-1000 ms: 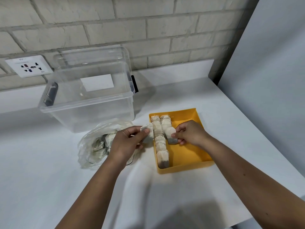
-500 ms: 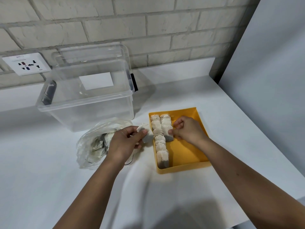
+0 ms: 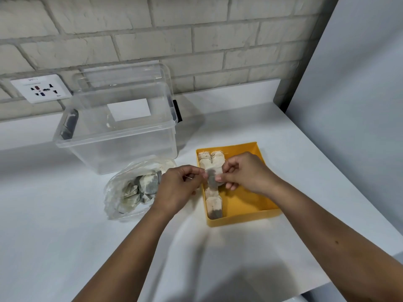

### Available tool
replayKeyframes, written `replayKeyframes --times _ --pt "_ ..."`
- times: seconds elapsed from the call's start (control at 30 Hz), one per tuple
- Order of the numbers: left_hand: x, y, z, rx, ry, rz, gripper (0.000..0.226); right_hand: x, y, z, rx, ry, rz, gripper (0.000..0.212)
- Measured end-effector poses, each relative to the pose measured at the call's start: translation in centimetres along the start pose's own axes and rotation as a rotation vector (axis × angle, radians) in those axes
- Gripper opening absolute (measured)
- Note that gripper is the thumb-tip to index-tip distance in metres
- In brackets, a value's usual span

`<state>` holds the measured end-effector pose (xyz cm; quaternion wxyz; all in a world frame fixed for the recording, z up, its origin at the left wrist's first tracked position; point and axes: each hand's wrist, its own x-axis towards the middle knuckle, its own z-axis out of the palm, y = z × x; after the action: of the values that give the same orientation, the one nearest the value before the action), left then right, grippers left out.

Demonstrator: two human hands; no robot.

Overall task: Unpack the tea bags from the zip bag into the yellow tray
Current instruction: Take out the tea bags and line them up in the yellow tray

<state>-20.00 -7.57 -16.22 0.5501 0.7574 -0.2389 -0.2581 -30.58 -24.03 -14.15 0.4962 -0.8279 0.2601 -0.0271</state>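
Yellow tray (image 3: pixel 244 220) near zip bag (image 3: pixel 117 192); tea bag (image 3: pixel 212 178) in pinch grip of left hand (image 3: pixel 176 188), right hand (image 3: pixel 246 173).

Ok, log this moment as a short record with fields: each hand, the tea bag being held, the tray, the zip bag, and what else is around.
left hand: pinches the tea bag at its left edge
right hand: pinches the same tea bag at its right side
tea bag position: held above the left side of the yellow tray
tray contents: packed tea bags along the left; right part bare
zip bag: left of the tray, loose tea bags inside
behind: clear box, wall socket
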Motion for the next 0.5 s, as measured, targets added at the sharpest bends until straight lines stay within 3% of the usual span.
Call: replayKeyframes --times 0.17,0.5 --pt "-0.3 -0.6 -1.2 0.011 0.069 -0.024 0.005 0.4 2.0 -1.6 -0.016 0.125 0.072 0.014" --pt "-0.6 -1.6 -2.5 0.002 0.129 -0.032 0.004 2.3 5.1 1.9 -0.151 0.091 0.224 0.023"
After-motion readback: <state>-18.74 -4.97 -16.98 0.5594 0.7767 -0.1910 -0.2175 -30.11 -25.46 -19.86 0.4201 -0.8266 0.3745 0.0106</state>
